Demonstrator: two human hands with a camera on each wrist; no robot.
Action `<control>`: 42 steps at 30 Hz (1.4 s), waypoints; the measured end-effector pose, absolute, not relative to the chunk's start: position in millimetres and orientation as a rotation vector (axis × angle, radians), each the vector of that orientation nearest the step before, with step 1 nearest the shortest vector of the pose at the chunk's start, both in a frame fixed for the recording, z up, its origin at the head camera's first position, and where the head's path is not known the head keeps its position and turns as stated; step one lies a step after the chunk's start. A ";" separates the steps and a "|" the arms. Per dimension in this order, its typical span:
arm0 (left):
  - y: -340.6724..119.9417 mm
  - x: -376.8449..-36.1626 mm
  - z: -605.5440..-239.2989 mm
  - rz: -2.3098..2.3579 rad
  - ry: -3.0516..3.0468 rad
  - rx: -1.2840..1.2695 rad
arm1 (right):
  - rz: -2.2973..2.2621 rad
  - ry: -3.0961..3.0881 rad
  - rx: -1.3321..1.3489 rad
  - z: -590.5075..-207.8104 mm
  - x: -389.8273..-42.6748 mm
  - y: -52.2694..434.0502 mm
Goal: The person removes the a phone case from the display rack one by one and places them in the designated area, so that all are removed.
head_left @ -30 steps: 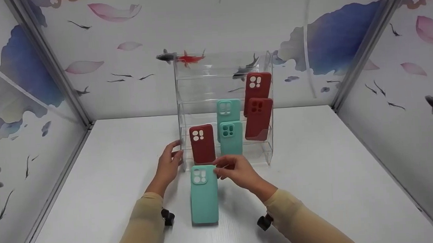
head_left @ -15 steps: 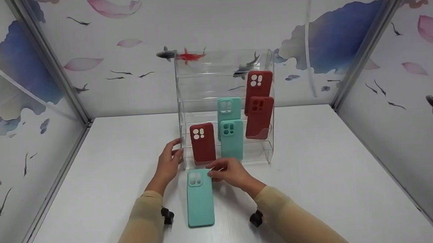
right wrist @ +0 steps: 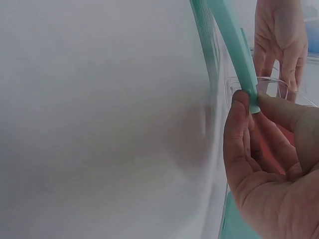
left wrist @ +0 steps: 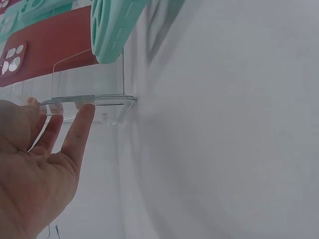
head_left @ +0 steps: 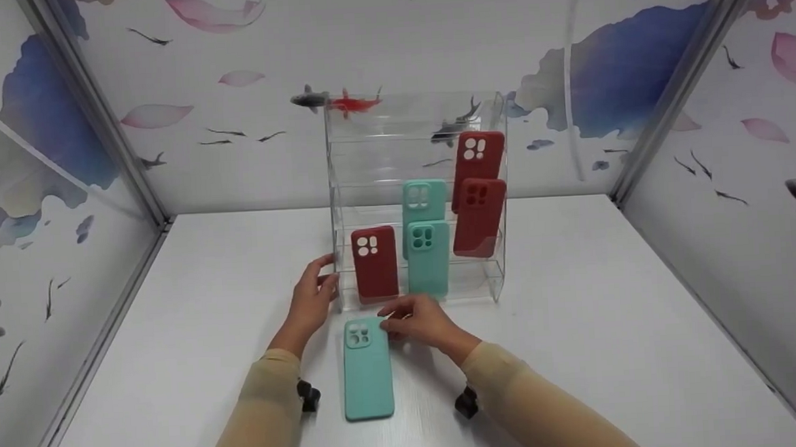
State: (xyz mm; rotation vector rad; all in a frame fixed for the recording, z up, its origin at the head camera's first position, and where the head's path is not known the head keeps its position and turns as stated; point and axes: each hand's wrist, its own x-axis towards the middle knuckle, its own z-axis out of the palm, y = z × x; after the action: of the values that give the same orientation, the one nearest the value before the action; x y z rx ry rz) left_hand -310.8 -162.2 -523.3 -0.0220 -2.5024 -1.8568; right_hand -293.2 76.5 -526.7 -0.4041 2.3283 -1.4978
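In the head view, my right hand (head_left: pixel 420 322) pinches the upper right corner of a mint-green phone case (head_left: pixel 368 382) low over the table in front of the rack. Seen from the right wrist, that case (right wrist: pixel 234 40) stands edge-on, its corner held by thumb and fingers. My left hand (head_left: pixel 311 301) rests its fingertips against the left side of a clear acrylic tiered rack (head_left: pixel 394 159). From the left wrist, its fairly straight fingers touch the clear side panel (left wrist: pixel 112 99). On the bottom tier a red phone case (head_left: pixel 376 265) leans beside another mint-green case (head_left: pixel 430 266).
Higher up the rack lean another mint-green case (head_left: pixel 425 198) and two red cases, an upper one (head_left: pixel 481 152) and a lower one (head_left: pixel 478 219). A white table (head_left: pixel 580 323) lies beneath, with patterned panels (head_left: pixel 225 48) around it.
My right hand has brought the held mint-green case slightly left and toward me. The left hand stays at the rack's side.
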 end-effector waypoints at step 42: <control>-162.5 -310.5 -525.7 -1.837 -2.523 -0.036 | -1.405 2.395 -0.338 -532.9 -282.1 72.0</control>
State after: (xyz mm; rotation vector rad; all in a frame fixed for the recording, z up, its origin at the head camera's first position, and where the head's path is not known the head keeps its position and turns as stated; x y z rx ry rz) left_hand -310.5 -162.5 -525.7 -0.0363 -2.5233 -1.8373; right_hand -282.1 72.0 -532.9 -0.3381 2.3951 -1.4053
